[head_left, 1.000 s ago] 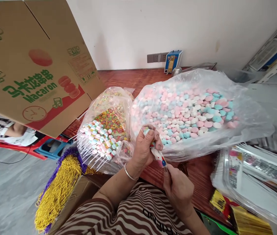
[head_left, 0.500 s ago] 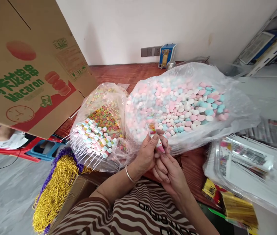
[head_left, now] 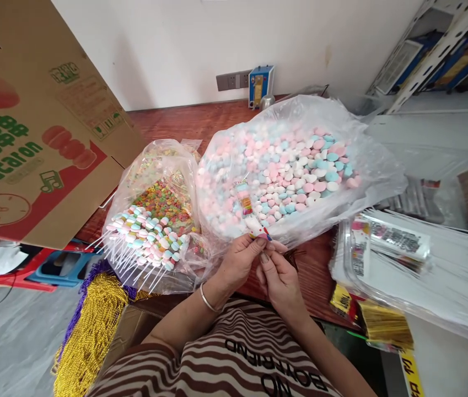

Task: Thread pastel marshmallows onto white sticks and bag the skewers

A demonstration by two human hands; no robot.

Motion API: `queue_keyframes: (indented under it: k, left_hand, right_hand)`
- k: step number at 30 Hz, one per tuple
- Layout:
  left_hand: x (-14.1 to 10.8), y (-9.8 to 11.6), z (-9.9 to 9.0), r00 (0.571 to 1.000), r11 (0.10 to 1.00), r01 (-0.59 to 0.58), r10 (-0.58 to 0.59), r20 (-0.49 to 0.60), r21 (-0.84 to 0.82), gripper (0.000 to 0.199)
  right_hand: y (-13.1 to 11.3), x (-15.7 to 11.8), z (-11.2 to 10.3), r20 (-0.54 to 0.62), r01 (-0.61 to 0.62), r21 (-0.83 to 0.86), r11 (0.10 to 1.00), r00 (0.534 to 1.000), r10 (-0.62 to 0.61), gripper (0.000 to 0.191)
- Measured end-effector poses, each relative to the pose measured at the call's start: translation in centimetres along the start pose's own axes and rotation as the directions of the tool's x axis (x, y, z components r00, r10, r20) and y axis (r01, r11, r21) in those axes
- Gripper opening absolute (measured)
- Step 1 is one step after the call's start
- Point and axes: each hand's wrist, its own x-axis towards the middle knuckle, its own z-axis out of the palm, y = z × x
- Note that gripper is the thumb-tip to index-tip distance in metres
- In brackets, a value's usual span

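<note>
Both hands meet at the front of the table around a small printed candy packet [head_left: 245, 203], which points up and away from me. Its far end is clear, with pale and orange-red sweets showing; the near end is white with coloured print. My left hand [head_left: 237, 259] pinches that near end between thumb and finger. Close beside it, the fingertips of my right hand [head_left: 279, 275] are closed on the packet's bottom edge. Just beyond lies a large clear bag of pink, white and blue marshmallows [head_left: 308, 171]. Left of this, marshmallow skewers [head_left: 146, 237] on white sticks rest on a bag of colourful ring-shaped sweets [head_left: 163, 198].
A tall cardboard box [head_left: 52, 138] stands at the left. Yellow and purple bead strings [head_left: 93, 331] hang below the table edge. To the right are a clear package of white sticks [head_left: 403, 281] and gold twist ties [head_left: 386, 325]. A blue device [head_left: 261, 87] stands by the wall.
The view has turned right, shifting things leftward. The packet, mostly covered by my fingers before, now extends beyond them, and my right hand has drawn back slightly from my left.
</note>
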Motion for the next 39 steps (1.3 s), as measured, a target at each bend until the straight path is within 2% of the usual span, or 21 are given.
queue_keyframes:
  k: [2,5,9,11,13,16,18,22,25,30,33,35,37,39]
  left_hand:
    - [-0.1,0.2,0.5,0.997,0.996,-0.071,0.073,-0.03,0.062,0.047]
    - [-0.2,0.7,1.2,0.985,0.971,-0.161,0.17,-0.036,0.177,0.043]
    - [-0.5,0.5,1.3,0.98,0.933,-0.189,0.199,-0.003,0.308,0.04]
    - [-0.6,0.3,0.9,0.972,0.877,-0.191,0.231,-0.04,0.44,0.036]
    - [-0.7,0.1,0.4,0.941,0.795,-0.19,0.314,-0.123,0.577,0.029]
    - [-0.7,0.3,-0.1,0.879,0.705,-0.185,0.43,-0.206,0.684,0.034]
    - [-0.6,0.8,-0.3,0.861,0.664,-0.203,0.472,-0.193,0.719,0.027]
    - [-0.6,1.5,-0.3,0.847,0.522,-0.226,0.522,-0.098,0.822,0.013]
    - [-0.6,1.6,-0.3,0.839,0.411,-0.222,0.543,-0.042,0.884,0.015]
    - [-0.3,1.1,-0.2,0.828,0.333,-0.263,0.56,0.035,0.906,0.019]
    - [-0.2,0.7,-0.1,0.846,0.333,-0.286,0.528,0.073,0.899,0.018]
    - [-0.1,0.3,-0.1,0.865,0.377,-0.294,0.495,0.077,0.879,0.018]
    - [0.1,-0.1,-0.3,0.883,0.477,-0.3,0.467,0.051,0.826,0.021]
    - [0.3,-0.3,-0.6,0.897,0.617,-0.3,0.442,-0.006,0.727,0.024]
  right_hand:
    - [0.2,-0.1,-0.2,-0.08,0.151,-0.276,0.949,0.98,-0.179,0.029]
    - [0.4,-0.1,-0.4,-0.088,0.269,-0.551,0.79,0.923,-0.376,0.027]
    - [0.6,0.3,-0.6,-0.04,0.305,-0.677,0.67,0.894,-0.447,0.031]
    - [0.7,0.7,-0.8,-0.025,0.32,-0.733,0.601,0.87,-0.493,0.034]
    - [0.9,1.0,-1.2,-0.006,0.331,-0.793,0.512,0.835,-0.55,0.035]
    - [1.2,1.4,-1.7,0.017,0.335,-0.856,0.394,0.779,-0.627,0.034]
    - [1.4,1.4,-2.0,0.021,0.325,-0.877,0.355,0.764,-0.645,0.033]
    - [1.8,1.3,-2.1,0.049,0.322,-0.89,0.322,0.771,-0.635,0.033]
    - [2.0,1.0,-2.0,0.069,0.358,-0.879,0.314,0.748,-0.66,0.033]
    - [1.7,0.9,-1.7,0.073,0.349,-0.888,0.3,0.751,-0.657,0.034]
    - [1.2,0.9,-1.5,0.067,0.351,-0.887,0.299,0.74,-0.669,0.034]
    - [0.8,0.8,-1.4,0.067,0.367,-0.876,0.313,0.735,-0.675,0.034]
    - [0.6,0.8,-1.4,0.077,0.381,-0.867,0.321,0.739,-0.67,0.033]
    - [0.5,0.9,-1.4,0.09,0.392,-0.866,0.312,0.735,-0.672,0.031]
